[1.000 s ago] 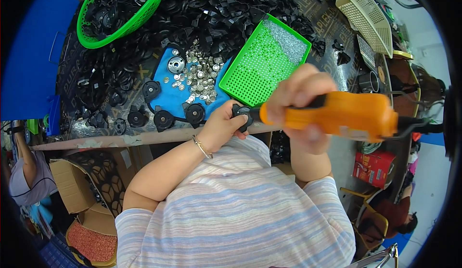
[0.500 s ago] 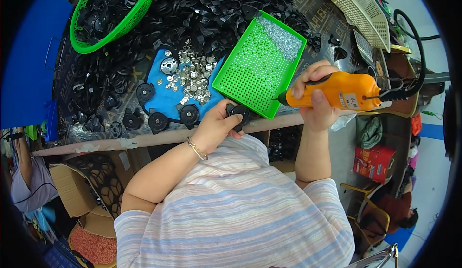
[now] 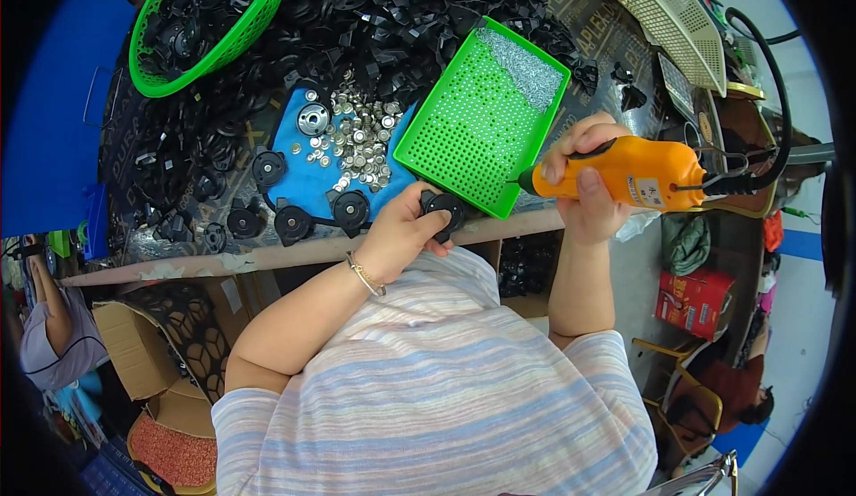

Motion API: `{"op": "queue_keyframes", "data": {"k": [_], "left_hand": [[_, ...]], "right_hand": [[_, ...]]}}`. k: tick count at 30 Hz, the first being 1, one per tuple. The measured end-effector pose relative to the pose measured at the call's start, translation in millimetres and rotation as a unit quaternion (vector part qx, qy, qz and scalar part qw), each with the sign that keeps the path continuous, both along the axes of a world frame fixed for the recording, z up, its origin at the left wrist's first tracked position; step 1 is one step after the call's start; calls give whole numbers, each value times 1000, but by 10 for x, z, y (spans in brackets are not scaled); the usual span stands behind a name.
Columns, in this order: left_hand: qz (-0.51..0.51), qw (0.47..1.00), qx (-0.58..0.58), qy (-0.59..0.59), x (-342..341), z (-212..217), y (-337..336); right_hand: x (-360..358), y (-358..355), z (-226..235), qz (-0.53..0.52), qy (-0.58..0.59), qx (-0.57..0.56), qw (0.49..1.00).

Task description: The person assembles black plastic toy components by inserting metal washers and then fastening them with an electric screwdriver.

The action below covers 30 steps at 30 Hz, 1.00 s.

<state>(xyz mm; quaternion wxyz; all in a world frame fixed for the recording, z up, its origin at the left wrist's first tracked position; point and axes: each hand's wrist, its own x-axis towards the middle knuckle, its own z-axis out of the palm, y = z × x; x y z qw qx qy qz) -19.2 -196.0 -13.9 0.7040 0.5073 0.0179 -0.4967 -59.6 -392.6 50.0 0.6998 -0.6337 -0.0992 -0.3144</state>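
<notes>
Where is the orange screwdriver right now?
In the head view, the orange screwdriver is right of centre, held in the right hand, its tip near the green tray.

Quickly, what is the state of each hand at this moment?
Left hand: closed, holding a round black part.
Right hand: closed around the orange tool.

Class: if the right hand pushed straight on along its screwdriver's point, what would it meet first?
Probably the green tray, though the orange screwdriver may pass above it; depth is unclear.
</notes>
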Motion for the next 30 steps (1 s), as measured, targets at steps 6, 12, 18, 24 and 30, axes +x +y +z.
{"op": "queue_keyframes", "data": {"k": [6,12,18,24,30], "left_hand": [[0,1000,1,2,1,11,0],[-13,1000,1,-15,4,4,6],[-24,998,3,-51,-10,-17,7],[-10,1000,1,-1,25,-11,9],[2,999,-23,45,60,13,19]], "right_hand": [[0,25,10,-3,4,1,1000],[8,-10,-3,6,12,8,1000],[-15,-14,110,20,-21,18,999],[-85,203,395,144,-63,36,987],[-99,428,418,183,6,27,983]]}}
